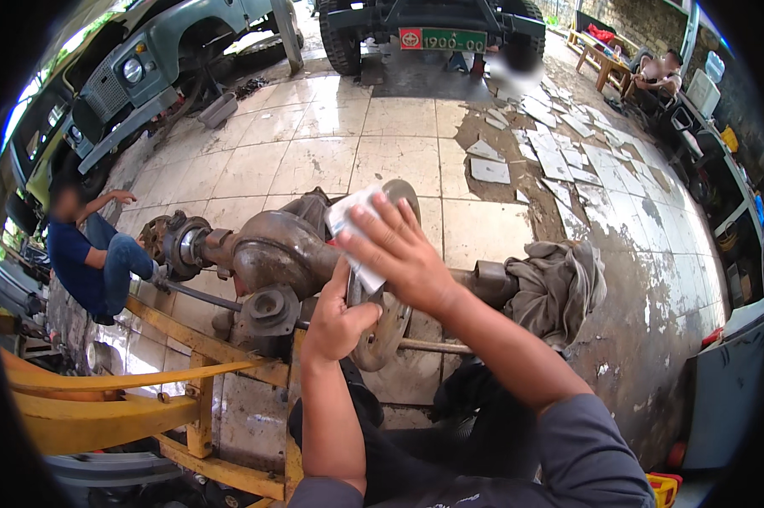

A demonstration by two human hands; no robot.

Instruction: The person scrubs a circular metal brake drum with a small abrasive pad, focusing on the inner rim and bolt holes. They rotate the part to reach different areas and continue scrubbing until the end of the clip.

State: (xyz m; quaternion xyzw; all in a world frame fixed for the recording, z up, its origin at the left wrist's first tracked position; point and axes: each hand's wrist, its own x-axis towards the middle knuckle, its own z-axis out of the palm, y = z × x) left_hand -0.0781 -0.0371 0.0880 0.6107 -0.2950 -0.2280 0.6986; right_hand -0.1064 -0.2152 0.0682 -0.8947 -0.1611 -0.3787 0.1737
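My right hand (403,258) lies with its fingers stretched over a folded white pad (341,217), pressing it from above; whether it is cloth or paper I cannot tell. Just left of it, my left hand (335,326) is closed, thumb up, around a grey metal piece (356,292) mostly hidden by both hands. Beneath and behind the hands is a round metal plate (380,343). A rusty vehicle axle housing (280,247) with a bulging middle runs crosswise behind my hands. A grey-brown rag (564,288) is draped over its right end.
A yellow metal frame (111,415) stands at the lower left. Beyond it a person in blue (81,262) sits low by the axle's hub (177,244). Broken floor tiles (488,169) lie at the right, vehicles (136,76) stand at the back, and another person (657,80) sits far right.
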